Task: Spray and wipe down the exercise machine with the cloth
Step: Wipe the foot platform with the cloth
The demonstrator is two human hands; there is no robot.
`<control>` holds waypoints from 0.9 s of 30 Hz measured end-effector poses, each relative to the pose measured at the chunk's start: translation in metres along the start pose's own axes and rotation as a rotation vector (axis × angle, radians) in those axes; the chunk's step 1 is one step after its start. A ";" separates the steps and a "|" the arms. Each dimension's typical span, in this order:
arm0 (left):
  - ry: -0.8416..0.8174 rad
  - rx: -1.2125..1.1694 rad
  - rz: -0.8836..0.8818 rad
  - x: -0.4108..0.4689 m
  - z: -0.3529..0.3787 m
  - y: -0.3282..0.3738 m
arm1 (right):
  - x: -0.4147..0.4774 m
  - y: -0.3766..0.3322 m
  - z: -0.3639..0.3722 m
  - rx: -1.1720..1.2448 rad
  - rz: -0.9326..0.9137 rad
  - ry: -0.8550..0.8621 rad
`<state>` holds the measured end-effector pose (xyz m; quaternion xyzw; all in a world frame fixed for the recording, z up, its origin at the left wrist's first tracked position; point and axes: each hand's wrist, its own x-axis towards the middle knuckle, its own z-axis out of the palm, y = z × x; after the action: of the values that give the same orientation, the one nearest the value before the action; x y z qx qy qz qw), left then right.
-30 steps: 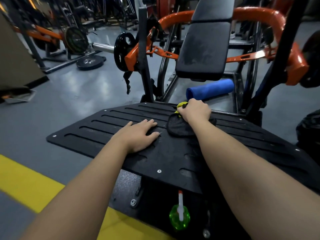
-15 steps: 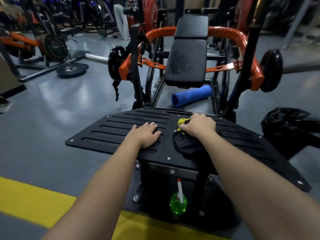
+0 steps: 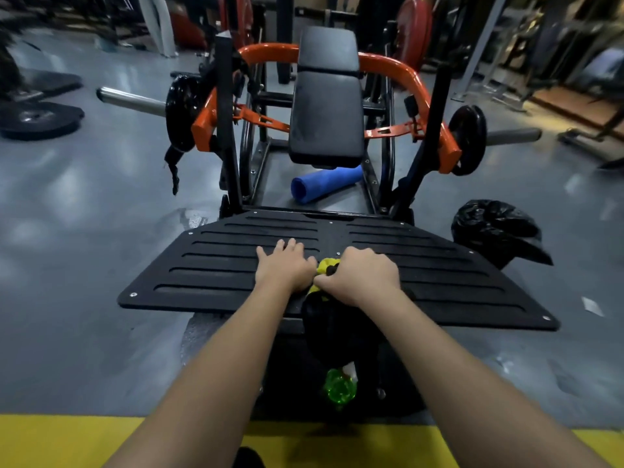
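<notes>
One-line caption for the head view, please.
Right hand grips the cloth on the footplate while the left hand rests flat beside it; spray bottle below.

Left hand (image 3: 283, 266) and right hand (image 3: 363, 275) lie on the footplate (image 3: 439, 265), cloth (image 3: 325, 265) between them, spray bottle (image 3: 339, 390) below.

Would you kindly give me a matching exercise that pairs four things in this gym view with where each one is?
Things:
1 cloth
2 blue roll
3 green bottle
4 black bag

Places:
a floor, right of the footplate
b floor, beneath the seat pad
c below the footplate's near edge
d held by the right hand

Pairs: 1-d, 2-b, 3-c, 4-a
</notes>
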<state>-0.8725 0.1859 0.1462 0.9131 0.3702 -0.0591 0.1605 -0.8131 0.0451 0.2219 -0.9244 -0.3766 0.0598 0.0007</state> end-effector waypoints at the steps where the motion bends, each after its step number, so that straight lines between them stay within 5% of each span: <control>1: -0.006 -0.002 0.003 0.001 0.000 -0.001 | -0.004 -0.004 0.000 0.008 0.002 0.002; 10: -0.031 0.001 -0.016 0.007 0.004 -0.003 | 0.013 0.007 0.028 0.250 0.036 0.169; 13: -0.046 0.019 -0.006 0.004 0.002 -0.002 | 0.010 0.016 0.034 0.170 0.002 0.208; 18: -0.016 -0.023 -0.001 -0.003 -0.005 -0.002 | -0.019 0.046 0.042 0.312 -0.165 0.121; 23: 0.033 -0.194 0.057 -0.025 -0.017 -0.005 | -0.010 0.035 0.043 0.293 -0.116 0.100; 27: 0.138 -0.111 0.053 -0.050 -0.032 -0.025 | 0.021 0.016 0.048 0.257 -0.078 0.145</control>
<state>-0.9266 0.1809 0.1815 0.9141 0.3589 0.0289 0.1866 -0.7925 0.0457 0.1714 -0.9033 -0.4005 0.0404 0.1487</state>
